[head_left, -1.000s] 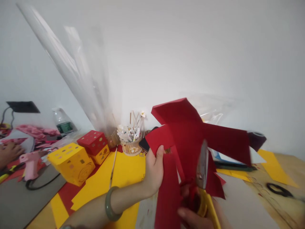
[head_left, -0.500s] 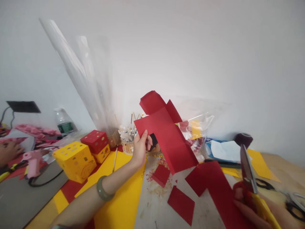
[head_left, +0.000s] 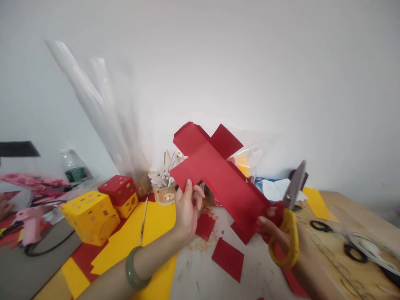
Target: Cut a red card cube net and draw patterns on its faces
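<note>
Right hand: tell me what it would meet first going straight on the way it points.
The red paper cutout, most likely: the right hand, holding scissors, points at its lower right end. The thumb seems to touch it, though depth there is unclear.

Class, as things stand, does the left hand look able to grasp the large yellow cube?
Probably not yet: the left hand pinches the red cutout. Once freed, though, its way to the yellow cube looks mostly open, with a thin stick between.
</note>
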`<state>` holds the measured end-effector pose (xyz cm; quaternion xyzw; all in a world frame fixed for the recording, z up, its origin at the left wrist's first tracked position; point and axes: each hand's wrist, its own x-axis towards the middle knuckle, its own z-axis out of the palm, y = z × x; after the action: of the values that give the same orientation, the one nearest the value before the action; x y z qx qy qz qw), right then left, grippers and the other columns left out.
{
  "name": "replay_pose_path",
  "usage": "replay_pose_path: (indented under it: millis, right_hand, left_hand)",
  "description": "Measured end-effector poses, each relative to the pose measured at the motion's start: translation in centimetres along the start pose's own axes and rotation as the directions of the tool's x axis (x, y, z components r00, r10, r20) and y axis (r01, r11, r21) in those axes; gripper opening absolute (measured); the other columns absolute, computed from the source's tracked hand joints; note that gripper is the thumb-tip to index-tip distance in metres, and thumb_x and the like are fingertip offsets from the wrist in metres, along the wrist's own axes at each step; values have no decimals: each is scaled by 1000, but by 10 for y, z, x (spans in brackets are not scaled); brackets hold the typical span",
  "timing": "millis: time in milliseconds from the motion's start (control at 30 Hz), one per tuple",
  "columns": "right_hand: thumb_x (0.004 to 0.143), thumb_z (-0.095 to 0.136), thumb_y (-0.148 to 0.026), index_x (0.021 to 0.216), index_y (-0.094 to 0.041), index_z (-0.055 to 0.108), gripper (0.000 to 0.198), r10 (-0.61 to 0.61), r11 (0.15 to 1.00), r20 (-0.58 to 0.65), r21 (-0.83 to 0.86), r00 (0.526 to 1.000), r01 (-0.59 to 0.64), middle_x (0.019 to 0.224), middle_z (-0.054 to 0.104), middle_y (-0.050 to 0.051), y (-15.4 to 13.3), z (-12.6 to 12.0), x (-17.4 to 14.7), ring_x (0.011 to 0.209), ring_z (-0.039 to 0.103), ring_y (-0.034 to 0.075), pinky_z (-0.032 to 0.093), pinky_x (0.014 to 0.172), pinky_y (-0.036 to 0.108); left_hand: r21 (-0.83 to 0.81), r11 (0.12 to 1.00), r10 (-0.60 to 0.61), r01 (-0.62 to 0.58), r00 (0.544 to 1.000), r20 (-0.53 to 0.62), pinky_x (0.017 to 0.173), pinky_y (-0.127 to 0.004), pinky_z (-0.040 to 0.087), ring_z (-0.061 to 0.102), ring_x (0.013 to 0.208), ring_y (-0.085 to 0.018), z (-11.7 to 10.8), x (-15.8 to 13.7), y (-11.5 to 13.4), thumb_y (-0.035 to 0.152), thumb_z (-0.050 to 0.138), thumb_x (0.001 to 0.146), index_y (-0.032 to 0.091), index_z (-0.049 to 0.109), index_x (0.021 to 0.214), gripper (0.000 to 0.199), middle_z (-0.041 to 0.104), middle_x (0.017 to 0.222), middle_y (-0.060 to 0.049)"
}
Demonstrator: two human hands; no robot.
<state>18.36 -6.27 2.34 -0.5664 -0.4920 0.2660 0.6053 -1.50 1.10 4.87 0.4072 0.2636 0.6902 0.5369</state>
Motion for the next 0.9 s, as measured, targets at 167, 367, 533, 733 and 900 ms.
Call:
replay_pose_path:
  millis: [167,367,533,733,900]
  right_hand:
    - [74,74,-41,79,-24,49,31,-28,993,-58,113,998,34,72,50,-4,-12,15,5,63,52,15,43,55,27]
    - [69,74,-42,78,-23,52,30,-102,994,-81,30,991,105,76,53,-2,-18,4,13,63,51,15,44,57,27]
    - [68,73,-40,75,-22,55,26,-121,993,-92,-2,988,121,79,58,0,-16,-13,22,75,56,19,46,67,29]
    - [72,76,-40,74,-22,56,27,-22,998,182,69,983,9,76,60,-1,-5,-19,41,71,55,18,42,65,29]
    - [71,77,-40,76,-22,56,29,-1,990,246,139,969,-34,67,60,-2,-9,-7,47,62,56,18,43,58,29]
  left_hand:
    - [17,994,-109,108,989,103,46,-19,29,33,41,-6,3,-16,-5,60,61,79,16,56,69,45,40,43,7]
    - [328,888,-436,322,815,382,55,-21,39,49,57,-9,-2,-46,-16,43,74,71,20,58,103,42,61,79,0]
    - [658,737,-642,153,462,612,60,-22,43,62,70,-14,-12,-72,6,26,71,70,29,70,105,35,71,99,-4]
    - [632,727,-239,-268,764,599,95,-38,45,56,115,-31,20,-25,83,30,78,67,31,70,111,44,64,123,-7]
    - [775,603,-523,-187,641,562,54,-27,48,66,71,-25,24,20,54,35,76,67,18,72,94,33,71,82,-9]
